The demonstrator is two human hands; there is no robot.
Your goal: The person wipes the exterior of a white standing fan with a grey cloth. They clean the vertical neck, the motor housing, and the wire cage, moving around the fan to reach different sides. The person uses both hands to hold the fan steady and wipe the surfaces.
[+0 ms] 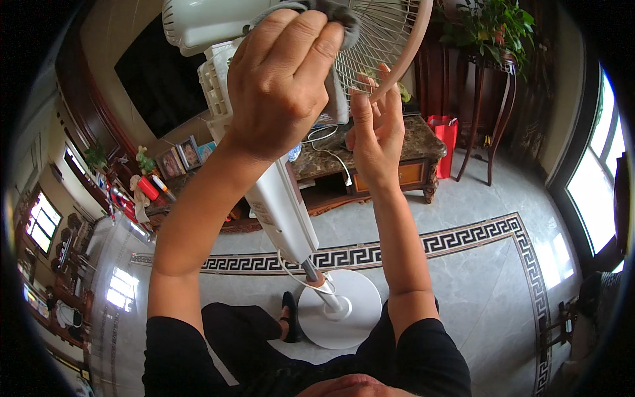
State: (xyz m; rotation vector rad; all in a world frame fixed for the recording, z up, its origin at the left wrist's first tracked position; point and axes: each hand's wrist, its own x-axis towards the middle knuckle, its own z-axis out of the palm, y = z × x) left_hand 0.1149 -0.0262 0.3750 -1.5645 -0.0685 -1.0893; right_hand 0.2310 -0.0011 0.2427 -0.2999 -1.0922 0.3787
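A white pedestal fan stands between my legs, its round base (364, 307) on the floor and its column (285, 208) leaning up to the left in the view. The wire grille (382, 34) with a pale pink rim is at the top, beside the white motor housing (206, 22). My left hand (283, 79) is closed on a grey cloth (340, 94) against the back of the grille; part of the cloth hangs down. My right hand (377, 124) is at the lower edge of the grille rim, thumb and fingers on either side of it.
Behind the fan is a marble-topped TV cabinet (421, 141) with a white cable (342, 164) and picture frames (188, 153). A red bag (444, 149) and a tall wooden plant stand (478, 119) are to the right. A white cord (292, 270) loops round the fan's pole.
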